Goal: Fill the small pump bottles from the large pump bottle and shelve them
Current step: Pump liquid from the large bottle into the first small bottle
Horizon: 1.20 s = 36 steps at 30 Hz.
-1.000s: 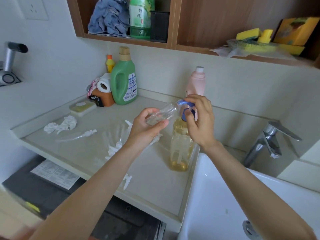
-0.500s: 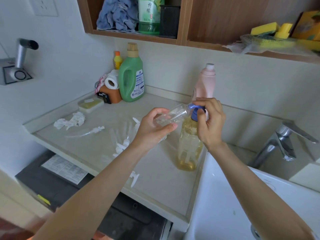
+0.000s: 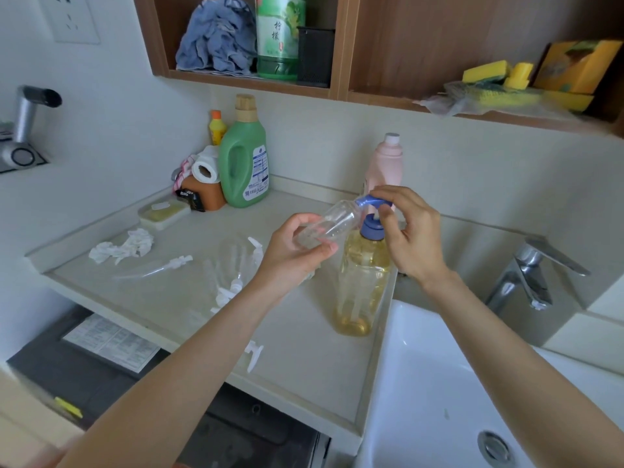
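A large clear bottle (image 3: 363,282) of yellow liquid stands on the counter's right edge, topped by a blue pump head (image 3: 370,201). My right hand (image 3: 410,236) rests its fingers on that pump head. My left hand (image 3: 297,249) grips a small clear bottle (image 3: 332,221), tilted with its open neck under the pump's spout. Several other small clear bottles (image 3: 233,258) and white pump tops (image 3: 229,292) lie on the counter to the left. One loose white pump top (image 3: 253,356) lies near the front edge.
A white sink basin (image 3: 439,383) with a chrome tap (image 3: 530,271) sits to the right. A pink bottle (image 3: 386,163), a green detergent jug (image 3: 244,157), a soap dish (image 3: 163,212) and crumpled tissue (image 3: 123,246) stand around the counter (image 3: 304,366). Wooden shelves (image 3: 337,92) hang above.
The blue pump head has risen, showing its stem, with my right hand lifted on it. The small bottle stays at the spout.
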{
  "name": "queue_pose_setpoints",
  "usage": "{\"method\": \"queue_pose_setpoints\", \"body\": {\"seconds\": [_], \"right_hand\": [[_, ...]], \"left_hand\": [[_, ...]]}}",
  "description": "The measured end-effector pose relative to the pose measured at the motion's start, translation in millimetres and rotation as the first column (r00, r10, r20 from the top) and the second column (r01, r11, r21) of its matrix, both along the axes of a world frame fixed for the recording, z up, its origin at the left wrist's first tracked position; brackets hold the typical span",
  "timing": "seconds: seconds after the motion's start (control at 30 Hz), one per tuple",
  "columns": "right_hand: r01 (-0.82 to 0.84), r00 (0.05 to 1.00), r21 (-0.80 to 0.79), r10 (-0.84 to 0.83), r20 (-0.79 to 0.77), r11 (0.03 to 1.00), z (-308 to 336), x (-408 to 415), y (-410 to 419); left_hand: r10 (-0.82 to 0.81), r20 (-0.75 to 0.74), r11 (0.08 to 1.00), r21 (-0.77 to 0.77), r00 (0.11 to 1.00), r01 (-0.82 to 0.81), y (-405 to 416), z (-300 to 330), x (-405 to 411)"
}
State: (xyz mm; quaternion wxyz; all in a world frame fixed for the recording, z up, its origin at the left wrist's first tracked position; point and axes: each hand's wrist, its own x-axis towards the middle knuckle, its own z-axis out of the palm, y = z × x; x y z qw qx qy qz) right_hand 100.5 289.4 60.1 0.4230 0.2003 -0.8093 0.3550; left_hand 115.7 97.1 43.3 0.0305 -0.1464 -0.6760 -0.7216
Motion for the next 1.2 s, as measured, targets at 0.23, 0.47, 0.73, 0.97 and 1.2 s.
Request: {"method": "queue_pose_setpoints", "body": {"seconds": [0.23, 0.47, 0.73, 0.97, 1.2], "right_hand": [[0.044, 0.997, -0.147, -0.052, -0.049, 0.988, -25, 3, -23], [0.124, 0.986, -0.154, -0.139, -0.091, 0.980, -40, -4, -32], [0.054, 0.997, -0.096, -0.059, -0.047, 0.994, -7, 9, -22], [0.016, 1.000, -0.098, -0.014, 0.017, 0.995, -9, 5, -15], [0.091, 0.993, -0.199, -0.103, -0.050, 0.976, -18, -2, -27]], "left_hand": [[-0.008, 0.021, 1.000, 0.016, 1.000, 0.008, 0, -2, 3], [0.034, 0.043, 0.997, -0.072, 0.998, -0.031, -5, -6, 1], [0.047, 0.011, 0.997, -0.066, 0.999, -0.046, -2, 1, 8], [0.047, 0.031, 0.999, -0.012, 0.998, -0.046, 3, 0, 10], [0.077, 0.083, 0.997, -0.003, 0.994, -0.077, 7, -8, 10]]}}
